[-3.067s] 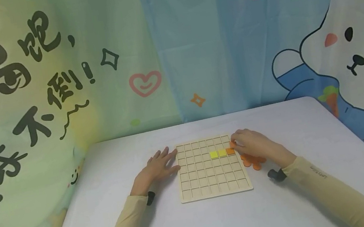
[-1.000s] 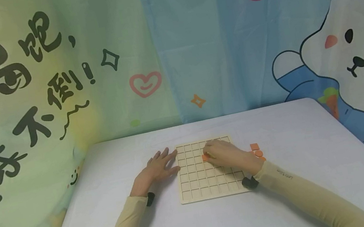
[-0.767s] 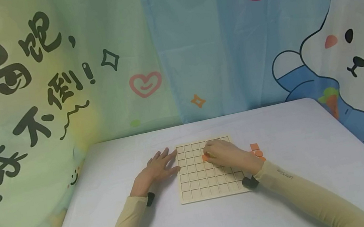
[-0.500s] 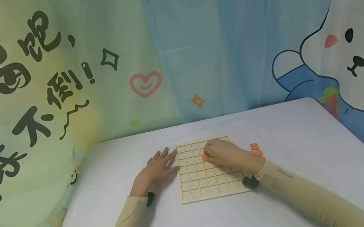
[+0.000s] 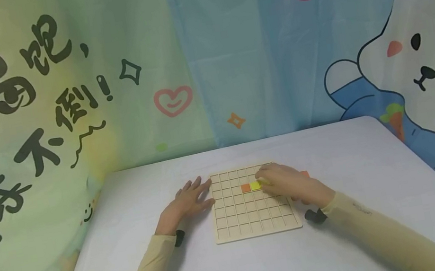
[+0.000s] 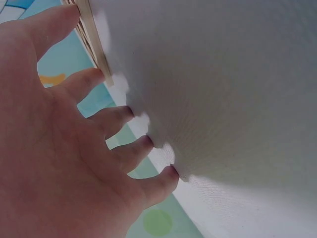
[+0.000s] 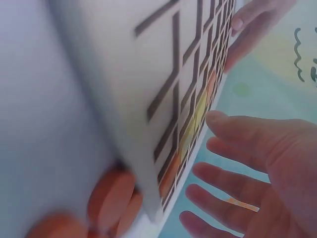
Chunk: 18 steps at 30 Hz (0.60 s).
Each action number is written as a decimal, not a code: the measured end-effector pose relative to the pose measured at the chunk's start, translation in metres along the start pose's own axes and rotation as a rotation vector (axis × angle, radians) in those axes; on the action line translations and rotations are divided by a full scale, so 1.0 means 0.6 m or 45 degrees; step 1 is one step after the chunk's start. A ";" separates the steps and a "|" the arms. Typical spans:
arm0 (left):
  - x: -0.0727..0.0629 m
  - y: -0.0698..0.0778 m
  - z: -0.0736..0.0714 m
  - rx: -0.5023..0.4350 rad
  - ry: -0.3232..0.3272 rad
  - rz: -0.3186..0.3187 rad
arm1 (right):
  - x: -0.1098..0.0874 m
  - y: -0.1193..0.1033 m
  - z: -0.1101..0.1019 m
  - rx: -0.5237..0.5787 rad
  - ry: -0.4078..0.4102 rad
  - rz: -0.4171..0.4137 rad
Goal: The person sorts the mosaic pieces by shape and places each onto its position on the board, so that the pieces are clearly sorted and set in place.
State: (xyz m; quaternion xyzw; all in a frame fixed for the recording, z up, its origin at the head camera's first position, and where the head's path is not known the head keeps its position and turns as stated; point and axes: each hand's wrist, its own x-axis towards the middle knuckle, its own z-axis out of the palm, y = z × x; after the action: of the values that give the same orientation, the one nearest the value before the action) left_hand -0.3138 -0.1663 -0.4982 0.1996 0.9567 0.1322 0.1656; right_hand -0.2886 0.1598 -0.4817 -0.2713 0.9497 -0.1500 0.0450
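Note:
A wooden grid board (image 5: 241,222) lies on the table. In one of its upper rows sit an orange square tile (image 5: 245,188) and, to its right, a yellow tile (image 5: 255,185). My right hand (image 5: 288,183) hovers over the row's right part and hides the rest of it. The right wrist view shows yellow tiles (image 7: 194,124) and another orange tile (image 7: 170,176) at the near end; the fingers there are spread loosely and hold nothing. My left hand (image 5: 187,203) is spread at the board's left edge, its thumb and index fingertip touching that edge in the left wrist view.
Loose orange pieces (image 7: 111,198) lie beside the board's right edge, some of them round. In the head view one orange piece (image 5: 304,173) shows behind the right hand. A white cloth covers the table (image 5: 143,181), and a printed curtain (image 5: 226,57) hangs behind it.
Over three seconds, my right hand went from the board's right edge leftward, and an orange tile now sits left of the yellow ones. Lately that hand moved back right, uncovering tiles. The left stayed.

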 end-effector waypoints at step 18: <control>-0.002 0.004 -0.001 -0.008 -0.005 -0.006 | -0.097 0.076 -0.048 -0.013 -0.059 0.357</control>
State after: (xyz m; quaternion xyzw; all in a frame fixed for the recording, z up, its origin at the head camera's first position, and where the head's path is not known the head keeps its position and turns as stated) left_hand -0.3123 -0.1650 -0.4965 0.1969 0.9565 0.1343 0.1683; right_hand -0.2671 0.2350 -0.4679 -0.1396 0.9777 -0.1312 0.0862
